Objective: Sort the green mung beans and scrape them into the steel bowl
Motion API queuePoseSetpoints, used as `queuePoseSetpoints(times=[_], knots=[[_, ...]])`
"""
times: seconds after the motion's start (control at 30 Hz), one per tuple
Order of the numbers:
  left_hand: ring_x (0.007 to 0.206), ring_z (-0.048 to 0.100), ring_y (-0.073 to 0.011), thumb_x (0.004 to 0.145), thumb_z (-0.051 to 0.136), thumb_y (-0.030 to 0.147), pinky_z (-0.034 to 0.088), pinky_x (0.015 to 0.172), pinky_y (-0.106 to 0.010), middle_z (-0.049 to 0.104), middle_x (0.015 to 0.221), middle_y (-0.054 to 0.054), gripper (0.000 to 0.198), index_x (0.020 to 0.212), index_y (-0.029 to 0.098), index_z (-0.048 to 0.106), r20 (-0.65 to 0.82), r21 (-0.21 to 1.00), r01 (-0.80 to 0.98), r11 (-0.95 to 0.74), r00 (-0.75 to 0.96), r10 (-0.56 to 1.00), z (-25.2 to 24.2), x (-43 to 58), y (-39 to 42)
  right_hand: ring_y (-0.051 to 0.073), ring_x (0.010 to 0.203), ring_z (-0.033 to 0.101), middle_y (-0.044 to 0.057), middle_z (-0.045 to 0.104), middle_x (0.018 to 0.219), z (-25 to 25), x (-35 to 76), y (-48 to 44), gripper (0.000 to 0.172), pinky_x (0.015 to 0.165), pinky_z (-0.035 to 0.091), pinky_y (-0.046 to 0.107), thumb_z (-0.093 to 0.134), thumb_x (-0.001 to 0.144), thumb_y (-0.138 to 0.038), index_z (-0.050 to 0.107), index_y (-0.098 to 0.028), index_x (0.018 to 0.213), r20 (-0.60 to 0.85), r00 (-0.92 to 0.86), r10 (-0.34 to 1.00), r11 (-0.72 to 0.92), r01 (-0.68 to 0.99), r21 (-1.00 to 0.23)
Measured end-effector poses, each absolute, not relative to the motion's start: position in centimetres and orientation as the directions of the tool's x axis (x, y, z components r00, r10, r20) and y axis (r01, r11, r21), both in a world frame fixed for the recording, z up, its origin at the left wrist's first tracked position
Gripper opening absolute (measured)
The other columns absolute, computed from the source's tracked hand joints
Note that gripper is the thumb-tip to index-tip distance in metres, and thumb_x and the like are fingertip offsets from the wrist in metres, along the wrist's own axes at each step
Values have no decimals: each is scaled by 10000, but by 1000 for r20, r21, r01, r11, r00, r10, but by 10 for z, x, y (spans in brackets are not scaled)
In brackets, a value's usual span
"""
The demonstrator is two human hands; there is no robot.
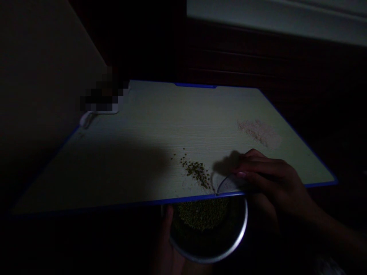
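Observation:
A pale cutting board with a blue edge (pixel 137 141) fills the middle of the view. Small green mung beans (pixel 196 172) lie scattered in a loose strip near its front edge. My right hand (pixel 272 183) holds a clear curved plastic scraper (pixel 229 184) upright on the board, just right of the beans. Below the board's front edge, my left hand (pixel 168 244) grips the rim of a round steel bowl (pixel 237 236). A heap of the same beans (pixel 202 214) lies inside the bowl, whose far side is hidden under the board.
A pinkish powdery smear (pixel 259 133) lies on the board's right side. A white plastic hook or handle (pixel 86 118) sits at the back left corner, beside a pixelated blurred patch (pixel 104 93). A pale wall (pixel 43 76) rises at left, with dark wooden furniture (pixel 258 57) behind.

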State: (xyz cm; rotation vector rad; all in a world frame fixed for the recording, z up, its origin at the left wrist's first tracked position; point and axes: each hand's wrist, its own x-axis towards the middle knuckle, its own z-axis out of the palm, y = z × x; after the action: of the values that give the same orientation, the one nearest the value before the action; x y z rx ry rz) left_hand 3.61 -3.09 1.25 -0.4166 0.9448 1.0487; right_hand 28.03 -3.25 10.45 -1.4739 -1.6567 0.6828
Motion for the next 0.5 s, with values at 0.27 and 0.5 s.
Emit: queuePoseSetpoints(times=[0.27, 0.5], knots=[[1548, -66, 80, 904, 694, 290, -97, 1256, -133, 806, 888, 121, 164, 840, 370, 822, -804, 192, -799, 570, 206, 558, 9, 34, -31, 194, 857, 656, 16, 774, 857, 102, 278, -33, 153, 721, 522, 344, 692, 962, -296, 837, -330, 999, 226, 38, 973, 163, 577, -800], [1579, 302, -181, 831, 733, 272, 66, 1330, -353, 799, 1159, -26, 236, 1039, 273, 844, -790, 84, -871, 484, 237, 565, 13, 34, -34, 168, 864, 686, -3, 782, 929, 103, 275, -33, 167, 728, 522, 318, 677, 974, -271, 823, -328, 1030, 258, 131, 957, 125, 617, -777]])
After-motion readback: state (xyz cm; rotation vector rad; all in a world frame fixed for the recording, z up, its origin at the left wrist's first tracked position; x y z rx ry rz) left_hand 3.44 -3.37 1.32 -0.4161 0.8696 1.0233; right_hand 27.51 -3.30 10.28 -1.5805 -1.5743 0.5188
